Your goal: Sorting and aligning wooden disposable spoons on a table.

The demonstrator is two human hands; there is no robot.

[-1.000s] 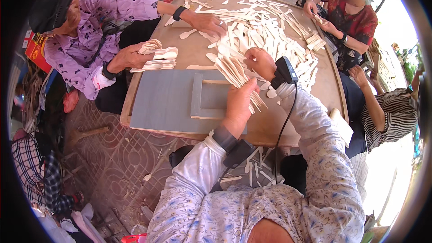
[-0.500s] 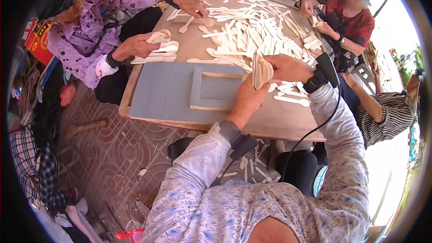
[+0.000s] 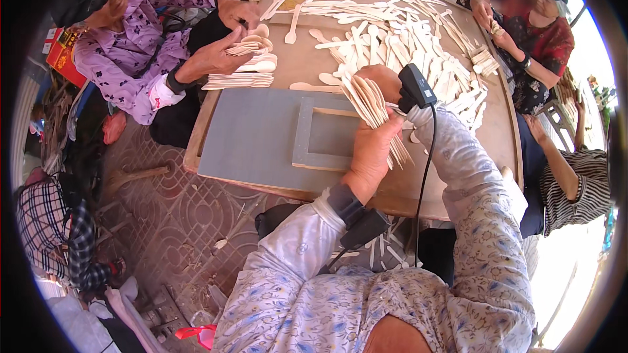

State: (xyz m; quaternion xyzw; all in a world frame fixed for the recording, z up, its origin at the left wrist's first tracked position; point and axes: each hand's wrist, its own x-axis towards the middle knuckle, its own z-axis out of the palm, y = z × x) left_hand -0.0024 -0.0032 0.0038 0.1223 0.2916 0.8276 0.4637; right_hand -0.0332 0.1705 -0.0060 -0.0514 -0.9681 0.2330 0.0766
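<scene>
A fanned bundle of pale wooden spoons (image 3: pixel 367 100) is tilted in my left hand (image 3: pixel 371 150), whose thumb and fingers close round its lower part. Just beyond the bundle, my right hand (image 3: pixel 383 80) is bent over near the loose wooden spoons (image 3: pixel 399 52) on the table. Its fingers are hidden behind the bundle and a black wrist device, so I cannot make out whether they grip anything. A grey board (image 3: pixel 252 124) lies left of my hands, with a rectangular wooden frame (image 3: pixel 302 132) on it.
The brown table (image 3: pixel 445 189) carries a wide spoon pile. At the left, a person in purple (image 3: pixel 150 52) holds spoons beside a neat spoon stack (image 3: pixel 241 80). Another person in red (image 3: pixel 533 39) works at the far right. A black cable (image 3: pixel 425 183) hangs from my right wrist.
The bundle in my left hand has turned from end-on to a slanting fan. My right hand has shifted slightly left and away. The person in purple has brought both hands together.
</scene>
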